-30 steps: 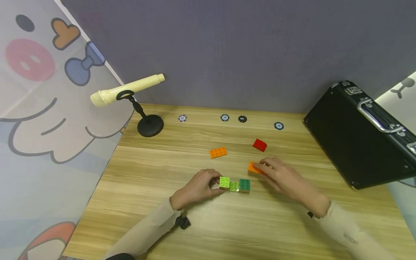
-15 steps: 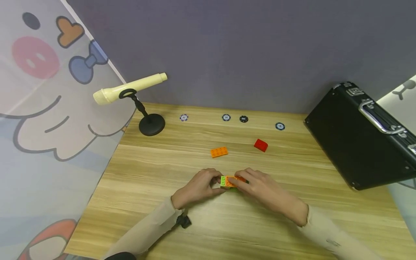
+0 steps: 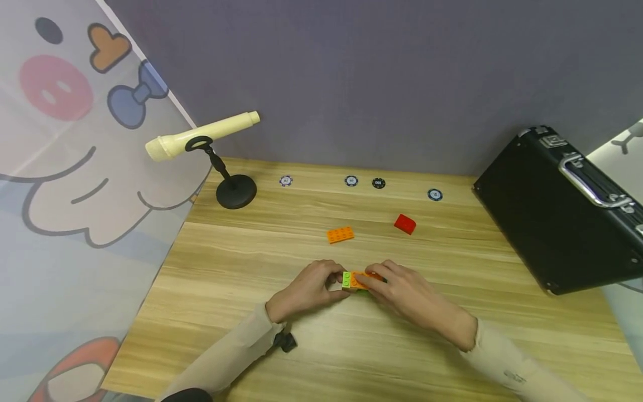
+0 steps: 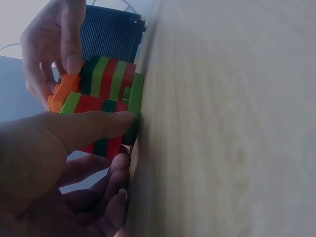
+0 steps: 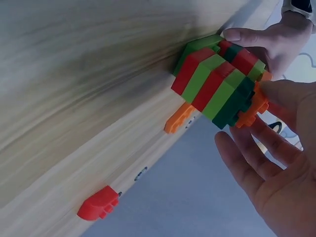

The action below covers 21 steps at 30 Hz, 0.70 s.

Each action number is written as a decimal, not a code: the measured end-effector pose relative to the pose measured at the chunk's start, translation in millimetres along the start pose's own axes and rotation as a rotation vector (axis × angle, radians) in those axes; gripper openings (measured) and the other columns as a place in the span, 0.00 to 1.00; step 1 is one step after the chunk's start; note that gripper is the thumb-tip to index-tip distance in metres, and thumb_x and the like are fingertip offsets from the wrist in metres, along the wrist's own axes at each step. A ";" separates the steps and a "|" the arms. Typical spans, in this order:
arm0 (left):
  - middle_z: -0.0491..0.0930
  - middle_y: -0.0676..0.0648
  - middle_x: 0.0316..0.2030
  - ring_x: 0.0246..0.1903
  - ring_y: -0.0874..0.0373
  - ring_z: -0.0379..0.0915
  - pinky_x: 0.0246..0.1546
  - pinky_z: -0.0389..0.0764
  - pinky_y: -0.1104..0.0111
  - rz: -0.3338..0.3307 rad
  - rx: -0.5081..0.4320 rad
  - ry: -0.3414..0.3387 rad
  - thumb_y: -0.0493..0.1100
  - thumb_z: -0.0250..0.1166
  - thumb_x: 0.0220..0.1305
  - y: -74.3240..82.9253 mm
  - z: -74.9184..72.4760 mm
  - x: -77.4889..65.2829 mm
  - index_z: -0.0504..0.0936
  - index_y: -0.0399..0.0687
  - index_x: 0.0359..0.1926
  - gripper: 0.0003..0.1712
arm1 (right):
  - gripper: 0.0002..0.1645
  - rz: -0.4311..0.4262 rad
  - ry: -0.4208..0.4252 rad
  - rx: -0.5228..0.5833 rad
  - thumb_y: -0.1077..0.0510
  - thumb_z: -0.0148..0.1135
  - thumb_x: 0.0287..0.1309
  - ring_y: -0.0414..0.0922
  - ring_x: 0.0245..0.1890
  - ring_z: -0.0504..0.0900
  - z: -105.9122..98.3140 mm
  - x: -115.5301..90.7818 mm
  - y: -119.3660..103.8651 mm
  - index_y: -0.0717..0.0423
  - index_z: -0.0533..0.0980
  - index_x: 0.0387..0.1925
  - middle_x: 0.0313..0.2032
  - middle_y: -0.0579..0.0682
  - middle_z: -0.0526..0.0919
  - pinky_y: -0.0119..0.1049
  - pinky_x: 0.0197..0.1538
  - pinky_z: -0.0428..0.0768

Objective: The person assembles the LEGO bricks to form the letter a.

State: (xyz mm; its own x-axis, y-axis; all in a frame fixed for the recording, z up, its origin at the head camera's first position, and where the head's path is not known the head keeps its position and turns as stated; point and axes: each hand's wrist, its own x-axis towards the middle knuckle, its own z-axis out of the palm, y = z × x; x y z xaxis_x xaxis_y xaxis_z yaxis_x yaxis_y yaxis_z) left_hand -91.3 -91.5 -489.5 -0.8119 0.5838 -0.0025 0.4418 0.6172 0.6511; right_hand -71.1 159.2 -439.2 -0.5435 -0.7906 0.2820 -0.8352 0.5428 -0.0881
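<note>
Two striped towers of toy building bricks stand side by side on a green base plate. In the left wrist view, the nearer tower has red and green layers, and my left hand grips it between thumb and fingers. The other tower, also red and green, shows best in the right wrist view. An orange building plate lies across the tops of both, partly covered by my fingers in the head view. My right hand pinches that orange plate from above.
Beyond the hands lie another orange plate and a red brick with a rounded edge. Several poker chips lie along the back. A yellow microphone on a black stand is back left; a black case stands at right.
My right hand has carried the orange plate leftward from the table onto the tower tops. My left hand has kept its grip on the left tower.
</note>
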 end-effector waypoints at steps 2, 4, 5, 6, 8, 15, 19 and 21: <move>0.83 0.55 0.32 0.32 0.64 0.76 0.35 0.74 0.77 0.001 -0.001 -0.001 0.53 0.73 0.56 0.2 -0.1 0.7 0.84 0.53 0.41 0.15 | 0.29 0.010 0.001 0.011 0.55 0.72 0.55 0.41 0.45 0.80 -0.1 -0.2 0.4 0.45 0.77 0.59 0.48 0.44 0.81 0.35 0.41 0.83; 0.83 0.55 0.33 0.32 0.64 0.76 0.35 0.74 0.77 -0.001 0.000 -0.003 0.53 0.73 0.56 0.1 0.0 1.0 0.84 0.53 0.41 0.15 | 0.28 0.013 0.004 0.023 0.55 0.71 0.55 0.41 0.44 0.79 -0.3 -0.2 0.4 0.45 0.77 0.58 0.48 0.44 0.80 0.35 0.40 0.82; 0.83 0.55 0.33 0.32 0.64 0.76 0.35 0.74 0.77 -0.002 0.000 -0.005 0.53 0.73 0.56 0.0 0.2 0.9 0.84 0.53 0.41 0.15 | 0.27 0.014 0.007 0.029 0.55 0.71 0.55 0.41 0.44 0.79 -0.5 0.1 0.2 0.45 0.78 0.58 0.47 0.44 0.81 0.34 0.40 0.82; 0.83 0.55 0.32 0.32 0.64 0.76 0.35 0.74 0.77 -0.004 0.002 -0.007 0.53 0.73 0.56 0.1 0.3 0.5 0.84 0.53 0.41 0.15 | 0.26 0.016 0.007 0.037 0.55 0.71 0.56 0.40 0.43 0.79 -0.6 0.2 0.0 0.45 0.78 0.58 0.47 0.44 0.81 0.34 0.40 0.82; 0.82 0.56 0.32 0.32 0.65 0.75 0.35 0.74 0.77 -0.006 0.003 -0.005 0.53 0.73 0.56 -0.3 0.1 0.0 0.84 0.53 0.41 0.15 | 0.25 0.020 0.006 0.049 0.55 0.69 0.57 0.40 0.43 0.78 -0.6 1.2 -0.3 0.45 0.79 0.58 0.47 0.43 0.80 0.34 0.40 0.81; 0.81 0.56 0.31 0.31 0.65 0.74 0.33 0.73 0.77 0.007 -0.008 0.005 0.54 0.73 0.57 -1.3 2.3 -2.0 0.84 0.53 0.40 0.14 | 0.26 0.052 -0.019 0.070 0.55 0.69 0.57 0.39 0.41 0.76 0.4 -0.3 -2.3 0.43 0.78 0.58 0.46 0.42 0.80 0.33 0.40 0.79; 0.81 0.57 0.31 0.31 0.65 0.75 0.34 0.73 0.78 0.018 -0.011 0.013 0.54 0.73 0.56 -1.8 3.3 -1.5 0.84 0.53 0.40 0.15 | 0.26 0.068 -0.014 0.064 0.54 0.70 0.56 0.39 0.40 0.76 0.5 -1.7 -2.3 0.42 0.79 0.58 0.46 0.42 0.81 0.33 0.39 0.80; 0.81 0.57 0.31 0.31 0.65 0.74 0.34 0.73 0.78 0.024 -0.005 0.018 0.53 0.73 0.56 -1.9 2.7 -0.8 0.84 0.53 0.40 0.15 | 0.26 0.073 -0.003 0.049 0.53 0.71 0.56 0.39 0.40 0.77 1.2 -1.6 -1.3 0.41 0.79 0.57 0.46 0.42 0.82 0.33 0.38 0.80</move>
State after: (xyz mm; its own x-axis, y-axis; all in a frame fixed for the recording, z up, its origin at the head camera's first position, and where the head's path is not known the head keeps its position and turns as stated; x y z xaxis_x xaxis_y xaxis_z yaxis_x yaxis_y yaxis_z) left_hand -90.5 -91.7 -492.8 -0.8078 0.5888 0.0271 0.4597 0.6006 0.6542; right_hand -69.2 159.5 -440.6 -0.6031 -0.7504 0.2705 -0.7965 0.5845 -0.1547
